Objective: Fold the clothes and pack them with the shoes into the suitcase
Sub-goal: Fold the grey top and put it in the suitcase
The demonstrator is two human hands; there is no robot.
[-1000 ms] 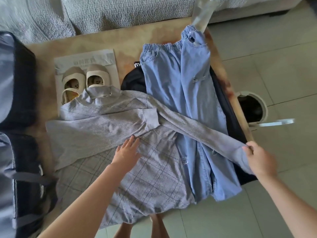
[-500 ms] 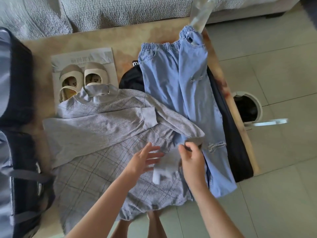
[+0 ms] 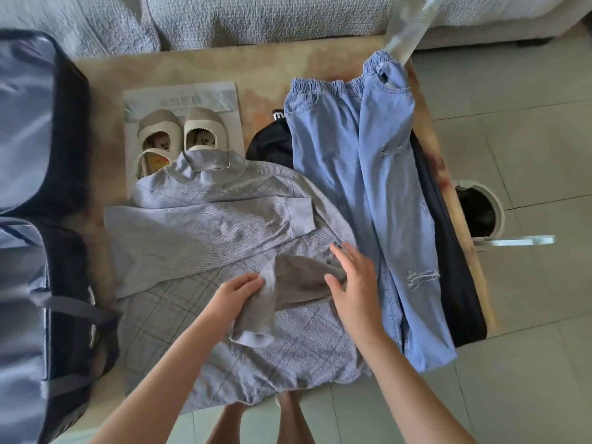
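A grey checked sweater [image 3: 205,238] lies flat on the low table [image 3: 198,68], both sleeves folded in over its body. My left hand [image 3: 235,294] rests on the folded-in right sleeve near its cuff. My right hand [image 3: 354,280] lies with spread fingers on the same sleeve's fold. Light blue jeans [image 3: 362,187] lie lengthwise to the right, over a black garment [image 3: 448,251]. A pair of beige shoes [image 3: 179,133] sits on a paper sheet behind the sweater's collar. The open dark suitcase [image 3: 41,187] with grey lining fills the left edge.
A grey sofa [image 3: 256,17] runs along the back. A round white bin [image 3: 480,209] with its lid open stands on the tiled floor right of the table. My bare feet [image 3: 288,411] show below the table's front edge.
My right hand carried the right sleeve from the table's right edge across onto the sweater's body. My left hand shifted right onto that sleeve. The sleeve now lies folded in.
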